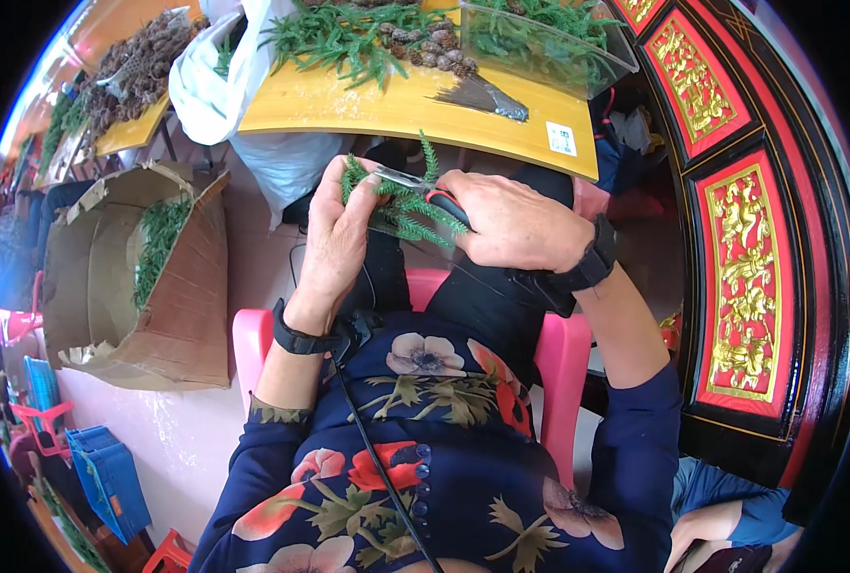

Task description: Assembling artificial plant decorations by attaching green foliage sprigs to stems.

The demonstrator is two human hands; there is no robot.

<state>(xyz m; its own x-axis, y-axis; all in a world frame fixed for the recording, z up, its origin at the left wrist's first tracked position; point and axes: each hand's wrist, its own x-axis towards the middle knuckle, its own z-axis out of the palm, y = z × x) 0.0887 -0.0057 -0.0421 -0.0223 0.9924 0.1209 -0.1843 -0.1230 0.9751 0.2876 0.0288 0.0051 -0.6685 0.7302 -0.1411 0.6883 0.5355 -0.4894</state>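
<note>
Over my lap, my left hand (334, 234) pinches a green artificial pine sprig (414, 218) between thumb and fingers. My right hand (525, 222) is closed round the dark, red-edged handles of pliers (406, 180). Their silver jaws point left, at the sprig beside my left thumb. Whether the jaws are gripping a stem or wire is too small to tell. Some needles of the sprig stick up behind the pliers and others hang below them.
Ahead stands a yellow table (349, 107) with loose pine sprigs (349, 43), pine cones (435, 46), dark wires (487, 95) and a clear bin (606, 72). A white plastic bag (205, 86) hangs at its left. A cardboard box (181, 320) holds greenery. Carved red-and-gold panels (745, 277) line the right.
</note>
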